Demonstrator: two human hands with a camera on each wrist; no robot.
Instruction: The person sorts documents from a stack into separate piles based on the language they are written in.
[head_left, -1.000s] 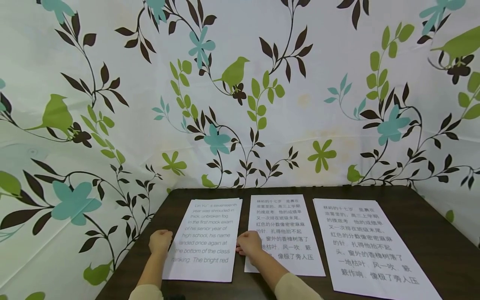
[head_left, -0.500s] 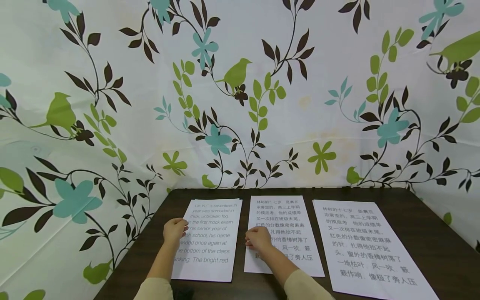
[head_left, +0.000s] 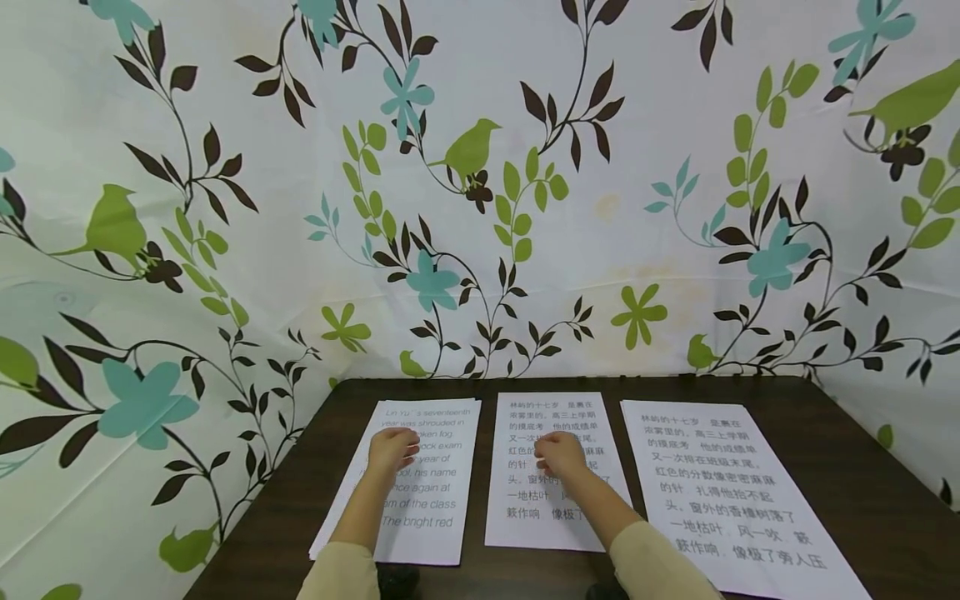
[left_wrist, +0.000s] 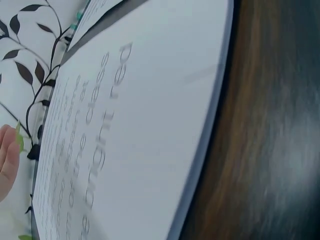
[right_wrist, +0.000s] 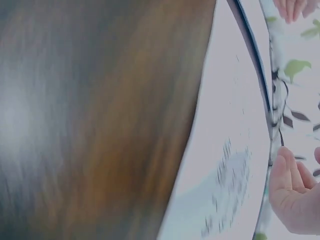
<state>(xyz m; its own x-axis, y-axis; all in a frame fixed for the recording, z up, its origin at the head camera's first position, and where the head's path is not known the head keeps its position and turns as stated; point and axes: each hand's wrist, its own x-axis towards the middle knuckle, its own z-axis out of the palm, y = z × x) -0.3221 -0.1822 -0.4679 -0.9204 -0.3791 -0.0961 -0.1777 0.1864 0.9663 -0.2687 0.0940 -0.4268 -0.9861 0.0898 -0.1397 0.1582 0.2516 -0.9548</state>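
My left hand [head_left: 393, 450] is held over the left stack of printed paper [head_left: 420, 546], its fingers loosely bent and holding nothing. That stack carries large English text, and several sheet edges show along its near side in the left wrist view. Over the middle stack of paper [head_left: 517, 533], printed with Chinese characters, is my right hand [head_left: 562, 456]. Its fingers [right_wrist: 282, 172] are relaxed, with nothing between them in the right wrist view. Both hands appear raised off the paper. Each hand covers part of the text beneath it.
A third stack of paper [head_left: 727, 508] with Chinese text lies slanted at the right. All three stacks rest on a dark wooden table [head_left: 832, 450]. Behind it hangs a white cloth [head_left: 600, 217] patterned with leaves, flowers and birds.
Both hands have moved rightward and farther forward. My left hand came from the left stack's left edge to above it. My right hand went from between two stacks to over the middle one.
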